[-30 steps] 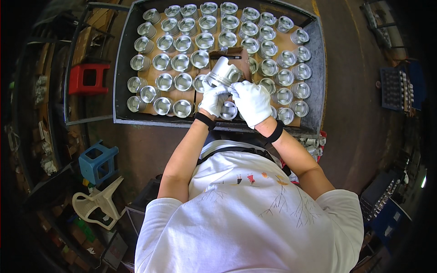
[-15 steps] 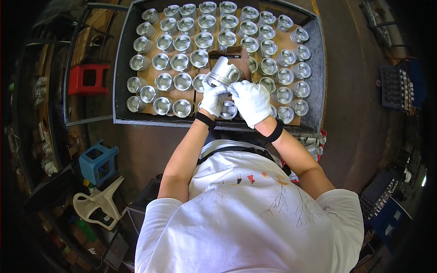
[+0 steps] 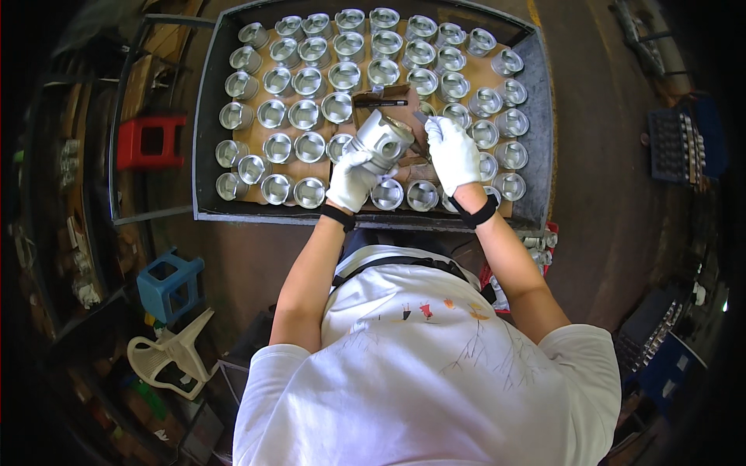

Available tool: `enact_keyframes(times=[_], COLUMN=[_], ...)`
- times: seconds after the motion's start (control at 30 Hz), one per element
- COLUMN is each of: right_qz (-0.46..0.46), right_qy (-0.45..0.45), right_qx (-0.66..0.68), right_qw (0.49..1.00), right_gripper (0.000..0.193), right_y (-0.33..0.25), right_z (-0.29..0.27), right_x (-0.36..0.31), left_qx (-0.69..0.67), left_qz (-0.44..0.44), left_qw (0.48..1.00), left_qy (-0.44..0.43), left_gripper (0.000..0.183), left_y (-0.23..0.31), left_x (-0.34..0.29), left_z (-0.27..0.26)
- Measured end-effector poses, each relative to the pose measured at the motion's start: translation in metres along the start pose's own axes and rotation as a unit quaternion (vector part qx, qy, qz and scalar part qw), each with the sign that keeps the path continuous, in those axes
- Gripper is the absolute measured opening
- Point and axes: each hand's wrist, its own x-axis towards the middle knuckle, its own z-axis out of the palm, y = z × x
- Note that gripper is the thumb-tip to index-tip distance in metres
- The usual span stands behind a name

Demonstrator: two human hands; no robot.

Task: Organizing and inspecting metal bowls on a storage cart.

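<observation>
My left hand (image 3: pixel 350 183), in a white glove, is closed around the lower part of a silver metal piston (image 3: pixel 382 143). It holds the piston tilted above the bin, with the pin hole facing right. My right hand (image 3: pixel 455 158), also gloved, is apart from the piston on its right side. A small flat grey strip (image 3: pixel 420 117) sticks out from its pinched fingertips; its exact kind is too small to make out. Just beyond the held piston lies an open cardboard box (image 3: pixel 364 101) with a black pen (image 3: pixel 385 102) in it.
Several rows of pistons (image 3: pixel 344 76) stand on brown cardboard (image 3: pixel 299 167) inside a grey metal bin (image 3: pixel 199 124). Left of the bin are a red stool (image 3: pixel 132 140), a blue stool (image 3: pixel 167 291) and a cream plastic chair (image 3: pixel 167 353). Dark racks (image 3: pixel 645 326) line the right side.
My right hand has come off the piston and moved right, showing the grey strip. My left hand has shifted slightly down and left, and the piston now leans more to the right.
</observation>
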Motion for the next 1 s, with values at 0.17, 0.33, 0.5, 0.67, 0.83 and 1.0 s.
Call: enact_keyframes(times=[0.17,0.33,0.5,0.67,0.83,1.0], right_qz=[0.039,-0.102,-0.217,-0.309,-0.187,-0.042], right_qy=[-0.108,-0.050,-0.057,-0.050,-0.083,-0.126], right_qx=[-0.011,-0.012,0.173,0.117,0.163,0.262], right_qw=[0.993,0.993,0.959,0.943,0.965,0.956], right_gripper=[0.031,0.033,0.029,0.034,0.034,0.033], right_y=[0.034,0.054,0.022,0.005,-0.002,-0.013], right_z=[0.042,0.081,0.028,0.024,0.033,0.029], right_x=[0.017,0.025,0.025,0.018,0.014,0.002], left_qx=[0.016,0.017,0.035,-0.002,-0.012,-0.047], left_qz=[-0.022,-0.049,-0.072,-0.117,-0.127,-0.172], left_qw=[1.000,0.989,0.992,0.990,0.990,0.983], left_qy=[0.002,0.136,0.100,0.079,0.063,0.035], left_gripper=[0.055,0.053,0.061,0.064,0.059,0.055], left_y=[0.003,0.010,0.008,0.016,0.028,0.031], left_x=[-0.002,0.001,0.001,-0.002,0.008,0.012], left_z=[0.003,0.041,0.030,0.028,0.027,0.004])
